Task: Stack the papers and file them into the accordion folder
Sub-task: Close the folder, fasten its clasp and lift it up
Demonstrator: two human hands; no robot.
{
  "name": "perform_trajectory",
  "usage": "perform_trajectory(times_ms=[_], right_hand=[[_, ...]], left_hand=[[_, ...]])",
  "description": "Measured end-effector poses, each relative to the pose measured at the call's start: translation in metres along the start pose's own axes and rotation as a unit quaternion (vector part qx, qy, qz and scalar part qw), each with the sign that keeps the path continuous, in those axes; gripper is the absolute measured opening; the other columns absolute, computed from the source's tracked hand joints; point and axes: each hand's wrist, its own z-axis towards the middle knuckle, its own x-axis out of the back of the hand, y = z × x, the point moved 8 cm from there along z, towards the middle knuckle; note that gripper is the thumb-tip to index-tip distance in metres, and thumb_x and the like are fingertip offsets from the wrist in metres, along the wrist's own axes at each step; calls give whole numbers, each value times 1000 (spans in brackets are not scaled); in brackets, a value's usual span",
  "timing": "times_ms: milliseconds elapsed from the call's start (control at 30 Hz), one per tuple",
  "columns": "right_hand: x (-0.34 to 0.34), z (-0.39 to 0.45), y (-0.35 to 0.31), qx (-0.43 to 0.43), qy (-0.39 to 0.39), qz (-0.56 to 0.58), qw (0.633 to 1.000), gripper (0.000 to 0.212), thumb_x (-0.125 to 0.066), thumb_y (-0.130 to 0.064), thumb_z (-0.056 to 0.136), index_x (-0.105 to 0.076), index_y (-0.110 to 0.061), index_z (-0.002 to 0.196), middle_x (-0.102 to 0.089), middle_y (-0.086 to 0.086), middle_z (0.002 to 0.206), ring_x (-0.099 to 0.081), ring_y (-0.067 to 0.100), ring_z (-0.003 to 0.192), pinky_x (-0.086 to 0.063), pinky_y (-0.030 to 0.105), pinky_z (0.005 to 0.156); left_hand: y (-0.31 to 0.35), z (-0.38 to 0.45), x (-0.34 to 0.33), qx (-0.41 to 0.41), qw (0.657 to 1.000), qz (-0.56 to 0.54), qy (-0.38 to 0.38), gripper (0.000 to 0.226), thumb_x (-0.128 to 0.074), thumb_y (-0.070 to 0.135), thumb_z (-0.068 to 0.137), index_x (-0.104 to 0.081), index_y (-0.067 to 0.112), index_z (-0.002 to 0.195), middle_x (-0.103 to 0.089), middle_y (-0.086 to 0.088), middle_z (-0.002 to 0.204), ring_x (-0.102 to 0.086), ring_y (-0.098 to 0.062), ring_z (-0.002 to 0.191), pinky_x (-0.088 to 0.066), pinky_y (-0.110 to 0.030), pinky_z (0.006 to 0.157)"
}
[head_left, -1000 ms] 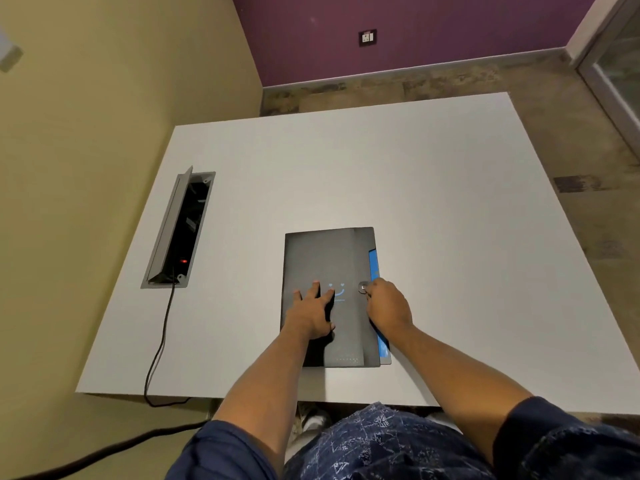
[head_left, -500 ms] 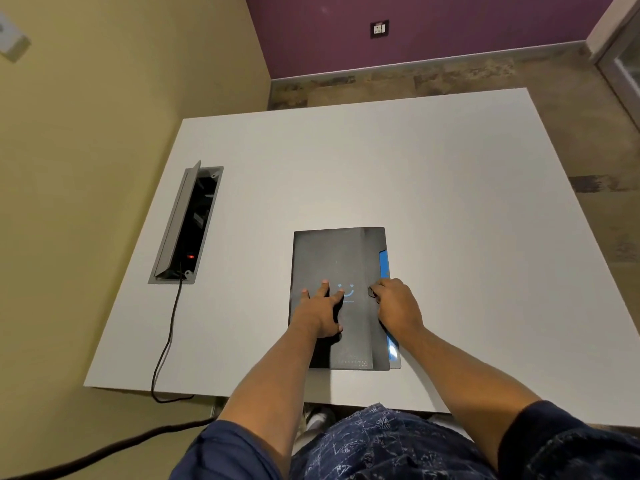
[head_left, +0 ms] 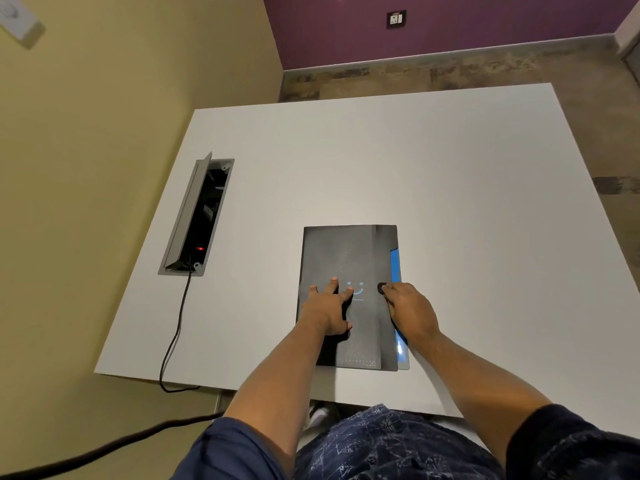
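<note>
Dark folder [head_left: 346, 258], shut, flat on counter [head_left: 450, 188] near edge; left hand [head_left: 327, 308] open, pressing cover; right hand [head_left: 408, 310] fingertips curled at snap button [head_left: 381, 288], gripping nothing; step: closing; next, likely firm press on button.

Accordion folder [head_left: 346, 258]: dark grey plastic, matt with fine speckled grain, slight sheen near its blue edge strip [head_left: 395, 268], which looks glossy plastic. Counter [head_left: 450, 188]: smooth matt white laminate. Cable box [head_left: 194, 216] set in counter: brushed grey metal lid and frame. Cord [head_left: 173, 337]: black rubbery sheath. Floor [head_left: 450, 74]: rough mottled stone-look. Sleeves [head_left: 571, 441]: dark blue cloth.
</note>
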Motion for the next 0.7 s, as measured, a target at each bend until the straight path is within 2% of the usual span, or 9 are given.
perform_trajectory(times_ms=[100, 200, 433, 633, 700], right_hand=[[-3, 5, -2, -10, -15, -22, 1000, 30, -54, -3, 101, -67, -9, 127, -67, 7, 120, -61, 25, 106, -49, 29, 80], [-7, 11, -4, 0, -48, -58, 997, 27, -42, -1, 103, -66, -6, 115, -65, 11, 111, -61, 25, 101, -41, 26, 71], [-4, 8, -14, 70, -61, -119, 989, 26, -62, 5, 95, -68, 0, 119, -70, 16, 111, -64, 30, 100, -52, 35, 75], [-3, 6, -13, 33, -38, -80, 996, 38, -61, 0, 97, -60, 0, 135, -64, 14, 126, -60, 32, 111, -56, 39, 84], [-2, 4, -19, 87, -32, -109, 990, 47, -82, 5, 79, -69, 3, 124, -72, 16, 114, -68, 33, 97, -61, 36, 74]], left_hand=[[-1, 0, 0, 2, 1000, -4, -1, 92, -68, 49, 91, -10, 41, 162, 6, 0, 172, 1, -50, 154, -28, -61, 121], [-1, 0, 0, 1, 1000, -3, -1, 91, -68, 49, 91, -11, 42, 162, 6, 1, 172, 1, -50, 154, -27, -61, 121], [-1, -1, 1, -3, 1000, 0, 8, 90, -67, 51, 90, -13, 42, 161, 3, 0, 173, -2, -51, 154, -27, -60, 122], [-1, 0, 2, -9, 1000, 12, 6, 89, -66, 51, 91, -12, 41, 162, 4, -2, 173, -4, -51, 153, -28, -59, 122], [-2, 0, 1, -5, 1000, 9, 4, 89, -66, 51, 91, -12, 41, 161, 3, -1, 173, -3, -51, 153, -28, -59, 122]])
